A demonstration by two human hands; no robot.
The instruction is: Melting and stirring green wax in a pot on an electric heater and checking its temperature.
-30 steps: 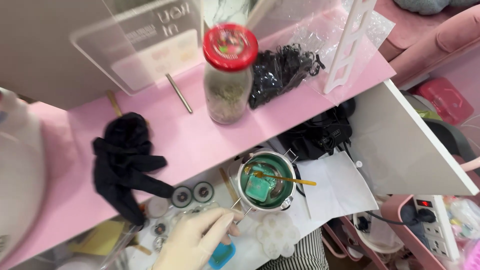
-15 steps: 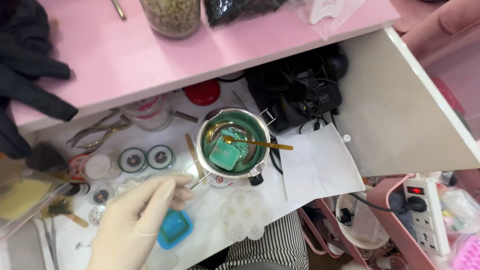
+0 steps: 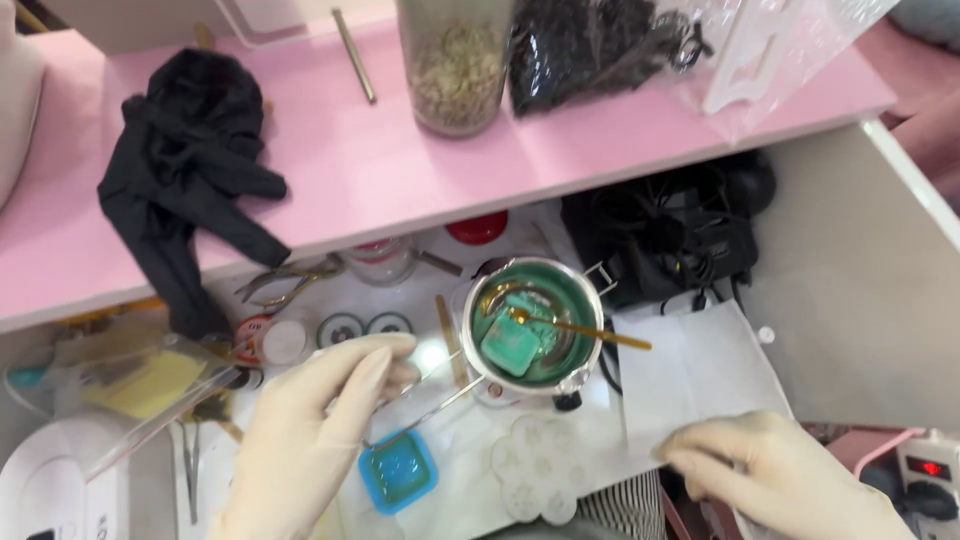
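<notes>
A small metal pot [image 3: 580,372] of green wax stands on the white lower surface, with a teal block [image 3: 511,346] and a yellow-coated stick [image 3: 585,332] lying in it. My left hand [image 3: 315,430], in a pale glove, pinches the pot's thin wire handle [image 3: 432,396] at the pot's left. My right hand [image 3: 775,475], also gloved, rests at the lower right with its fingertips on the edge of a white paper sheet [image 3: 700,375]. A blue square mould [image 3: 399,471] and a white flower-shaped mould [image 3: 540,468] lie just in front of the pot.
A pink shelf [image 3: 330,175] overhangs the work surface, carrying a black glove [image 3: 185,165], a glass jar [image 3: 455,60] and a bag of black bits [image 3: 590,50]. Black cables [image 3: 665,235], round tins [image 3: 340,328], pliers [image 3: 290,280] and a power strip [image 3: 925,470] crowd around.
The view has shifted and moved in on the pot. My right hand has come into view at the lower right, onto the paper's edge. My left hand still pinches the wire handle.
</notes>
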